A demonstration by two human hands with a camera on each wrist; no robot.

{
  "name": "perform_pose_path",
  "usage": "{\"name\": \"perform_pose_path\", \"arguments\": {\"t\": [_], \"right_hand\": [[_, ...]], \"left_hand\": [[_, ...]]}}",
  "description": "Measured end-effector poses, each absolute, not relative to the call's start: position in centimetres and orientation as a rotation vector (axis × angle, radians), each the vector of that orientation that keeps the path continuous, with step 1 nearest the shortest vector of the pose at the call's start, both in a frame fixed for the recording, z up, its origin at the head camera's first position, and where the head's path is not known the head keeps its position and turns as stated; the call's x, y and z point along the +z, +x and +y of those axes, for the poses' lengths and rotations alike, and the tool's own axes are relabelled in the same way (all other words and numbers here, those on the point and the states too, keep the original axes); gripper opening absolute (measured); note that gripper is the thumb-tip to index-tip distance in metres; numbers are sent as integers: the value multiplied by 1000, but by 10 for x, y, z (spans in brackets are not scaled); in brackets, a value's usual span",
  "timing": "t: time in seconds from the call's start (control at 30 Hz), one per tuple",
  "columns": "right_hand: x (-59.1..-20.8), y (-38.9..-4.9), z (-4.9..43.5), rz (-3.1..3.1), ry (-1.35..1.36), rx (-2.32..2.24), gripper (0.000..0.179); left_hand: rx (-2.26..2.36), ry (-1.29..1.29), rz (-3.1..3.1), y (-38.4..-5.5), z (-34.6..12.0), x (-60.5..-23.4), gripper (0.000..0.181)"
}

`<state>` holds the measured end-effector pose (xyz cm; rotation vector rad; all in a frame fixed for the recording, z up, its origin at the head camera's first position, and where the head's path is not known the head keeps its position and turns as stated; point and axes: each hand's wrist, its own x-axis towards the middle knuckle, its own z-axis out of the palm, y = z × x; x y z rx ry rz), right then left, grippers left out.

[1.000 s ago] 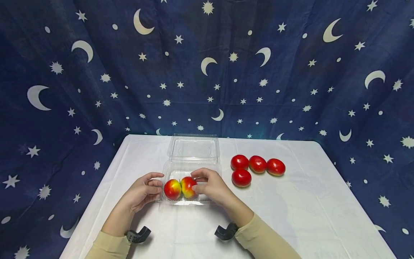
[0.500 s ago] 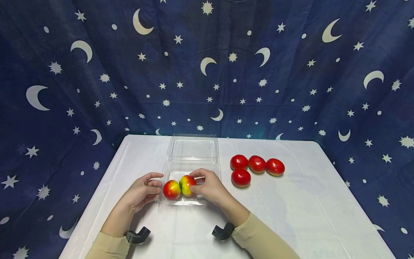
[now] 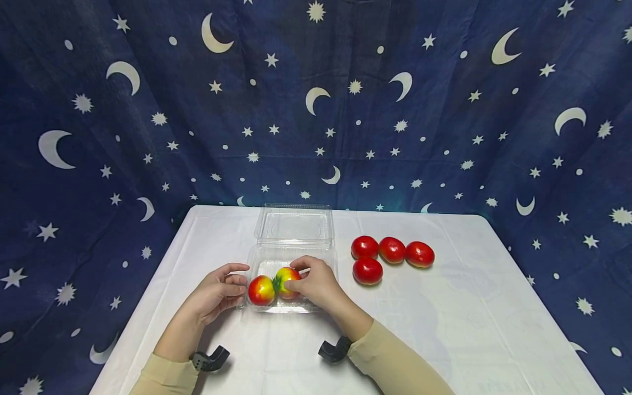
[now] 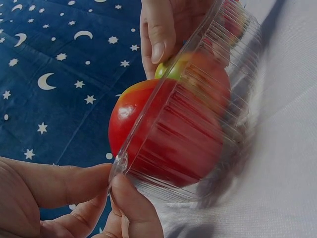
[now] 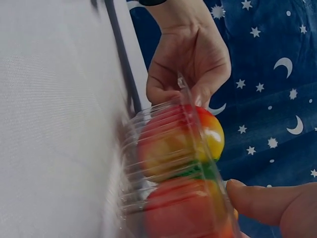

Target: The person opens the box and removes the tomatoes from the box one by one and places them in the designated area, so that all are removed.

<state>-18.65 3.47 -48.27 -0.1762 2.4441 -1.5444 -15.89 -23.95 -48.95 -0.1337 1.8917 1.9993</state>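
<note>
A clear plastic clamshell box (image 3: 316, 303) stands with its lid raised back at the far side. Two round red-and-yellow fruits lie in its near part: a left fruit (image 3: 261, 291) and a right fruit (image 3: 288, 283), green showing between them. My right hand (image 3: 319, 283) holds the right fruit between thumb and fingers. In the left wrist view, my left hand (image 4: 74, 198) pinches the box's rim at the left side, close to the left fruit. The right hand's fingers behind the box wall are partly hidden in the right wrist view.
Right of the box lie several glossy red oval fruits (image 3: 367, 271) in a cluster on the white table (image 3: 444, 329). The upright lid (image 3: 295, 226) stands behind the box. A dark blue curtain (image 3: 316, 137) with moons and stars hangs beyond the table's back edge.
The right hand has turned the right fruit, so more yellow and its green end now show. The left fruit has rolled slightly. My left hand stays on the rim.
</note>
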Motion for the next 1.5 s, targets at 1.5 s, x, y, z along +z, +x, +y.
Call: {"name": "perform_pose_path", "arguments": {"t": [1.5], "right_hand": [[-464,-184,56,2121,-117,-1881,38]], "left_hand": [[2005,-150,1886,-158,-238,-490,59]]}}
